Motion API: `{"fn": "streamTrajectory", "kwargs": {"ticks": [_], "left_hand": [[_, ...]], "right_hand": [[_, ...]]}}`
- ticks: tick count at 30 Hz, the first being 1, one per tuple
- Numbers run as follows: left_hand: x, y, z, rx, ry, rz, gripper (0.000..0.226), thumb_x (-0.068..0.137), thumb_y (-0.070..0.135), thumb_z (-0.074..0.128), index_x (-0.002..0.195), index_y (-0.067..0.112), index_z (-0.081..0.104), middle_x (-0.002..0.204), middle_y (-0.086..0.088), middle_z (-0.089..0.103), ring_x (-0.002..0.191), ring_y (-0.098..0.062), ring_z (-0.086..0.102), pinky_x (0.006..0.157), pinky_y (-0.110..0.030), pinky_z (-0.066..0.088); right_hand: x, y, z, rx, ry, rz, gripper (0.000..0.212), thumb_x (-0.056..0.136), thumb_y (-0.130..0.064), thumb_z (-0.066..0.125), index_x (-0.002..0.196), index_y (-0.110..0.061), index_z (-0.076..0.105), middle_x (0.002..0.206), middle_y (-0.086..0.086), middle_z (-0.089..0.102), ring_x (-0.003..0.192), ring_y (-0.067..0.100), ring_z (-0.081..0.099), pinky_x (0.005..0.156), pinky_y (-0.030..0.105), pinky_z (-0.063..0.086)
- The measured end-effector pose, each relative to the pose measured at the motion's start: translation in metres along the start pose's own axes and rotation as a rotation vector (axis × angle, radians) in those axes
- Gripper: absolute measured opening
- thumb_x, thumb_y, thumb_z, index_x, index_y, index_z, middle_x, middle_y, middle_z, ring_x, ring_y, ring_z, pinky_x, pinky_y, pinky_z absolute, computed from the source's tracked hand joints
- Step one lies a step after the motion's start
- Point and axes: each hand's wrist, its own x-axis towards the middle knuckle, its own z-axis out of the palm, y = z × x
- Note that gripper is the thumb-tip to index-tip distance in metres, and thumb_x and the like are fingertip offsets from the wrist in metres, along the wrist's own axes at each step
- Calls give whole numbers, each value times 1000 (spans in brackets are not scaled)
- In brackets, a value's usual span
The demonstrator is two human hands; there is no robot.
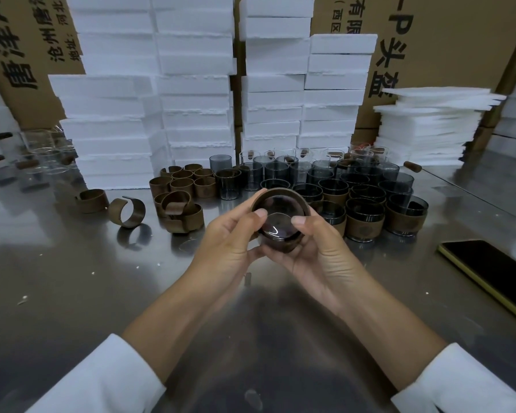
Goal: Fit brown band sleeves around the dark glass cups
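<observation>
Both hands hold one dark glass cup [280, 216] above the steel table, its mouth tipped toward me. A brown band sleeve [283, 193] wraps the cup's rim. My left hand [230, 239] grips the left side, thumb on the rim. My right hand [319, 248] cups it from the right and below, thumb on the rim too. Loose brown bands [182, 186] lie in a cluster to the left. Bare dark cups [298, 174] stand behind, and sleeved cups [367, 219] stand to the right.
Stacks of white foam blocks [191, 93] and cardboard boxes [447, 40] wall off the back. Clear glasses [39, 153] sit at far left. A phone [489, 269] with a yellow edge lies at the right. Thin foam sheets [429, 123] are piled at back right.
</observation>
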Motion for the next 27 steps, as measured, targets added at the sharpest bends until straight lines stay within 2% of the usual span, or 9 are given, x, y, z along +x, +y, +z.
{"fn": "streamTrajectory", "kwargs": {"ticks": [3,6,9,11,14,17,21,23,27], "left_hand": [[0,2,0,-5,7,-3,29,94,10,48,98,20,75,93,-1,75,86,-9,70,65,-24,55],[0,2,-2,5,13,-8,23,87,17,56,93,24,77,92,1,75,85,-7,69,65,-22,55],[1,2,-5,-27,29,-54,48,75,25,70,122,21,62,112,-2,71,104,-14,66,76,-28,56],[3,2,-6,-68,43,-91,58,76,23,73,130,14,54,119,-6,68,112,-19,63,84,-31,56],[3,0,-7,-132,21,-118,40,76,19,73,112,2,65,109,-12,71,104,-20,65,87,-29,55],[4,-3,-10,-201,-41,-154,33,70,18,73,98,1,71,102,-15,72,96,-20,68,86,-26,55],[5,-4,-16,-224,-94,-187,84,44,36,94,112,-4,64,115,-21,67,105,-25,65,90,-28,54],[6,-6,-19,-203,-100,-178,81,42,41,94,108,1,69,113,-19,68,103,-22,66,85,-25,55],[6,-13,-23,-124,-143,-139,67,39,50,92,94,15,76,97,-5,74,88,-9,68,76,-19,54]], "right_hand": [[0,-1,0,-27,-5,-3,30,59,-20,71,88,-26,78,96,6,73,90,23,70,73,36,59],[-1,-1,3,-28,8,-1,22,69,-19,62,83,-27,78,90,3,74,82,18,71,70,35,59],[-4,-3,7,11,33,3,19,72,-21,69,90,-20,75,91,7,73,81,18,72,68,34,59],[-5,-4,10,38,66,5,19,74,-28,76,89,-15,76,92,9,74,82,19,72,69,34,60],[-6,-3,13,41,96,8,29,65,-40,71,74,-14,80,90,10,75,86,18,73,75,33,60],[-5,-1,13,46,103,21,46,63,-49,67,85,-10,78,99,11,75,93,18,72,76,31,60],[-5,-1,10,-36,106,20,53,68,-56,59,99,-14,71,102,3,75,97,13,71,83,28,58],[-5,-2,10,-38,103,22,47,72,-52,58,97,-14,71,100,2,75,93,11,71,87,29,56],[-7,-7,12,-4,121,56,44,72,-47,57,99,-13,69,91,-1,75,79,8,69,67,20,54]]}}
